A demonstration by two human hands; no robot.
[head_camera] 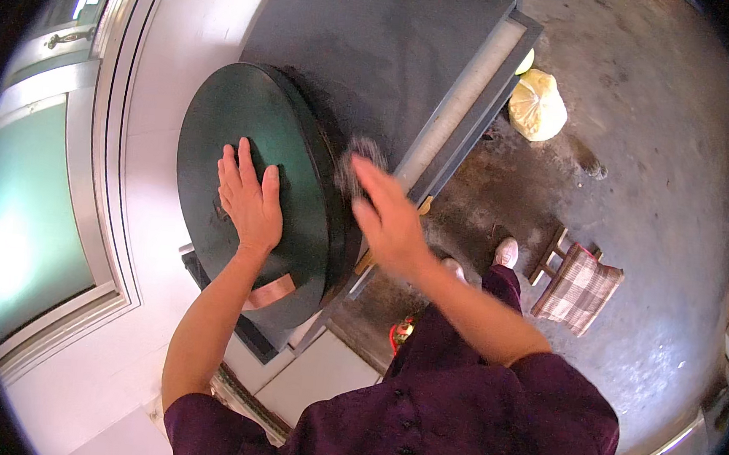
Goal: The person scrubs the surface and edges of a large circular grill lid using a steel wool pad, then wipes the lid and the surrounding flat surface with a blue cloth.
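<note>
A large round dark-green disc (258, 112), possibly a wok lid or pan bottom, stands on its edge or tilts on a dark countertop (383, 45) beside the white wall. My left hand (249, 203) lies flat on its broad face with the fingers apart. At the disc's blackened rim, my right hand (390, 223) grips a blurred silvery steel-wool scourer (361, 162). A pinkish-brown strip (271, 292) shows on the lower part of the disc's face. The disc's far side is hidden.
A window with a metal frame (79, 176) is at the left. On the concrete floor (645, 203) are a tied yellowish plastic bag (538, 106), a low stool with a checked cushion (581, 287) and a red-rimmed container (402, 335) near my legs.
</note>
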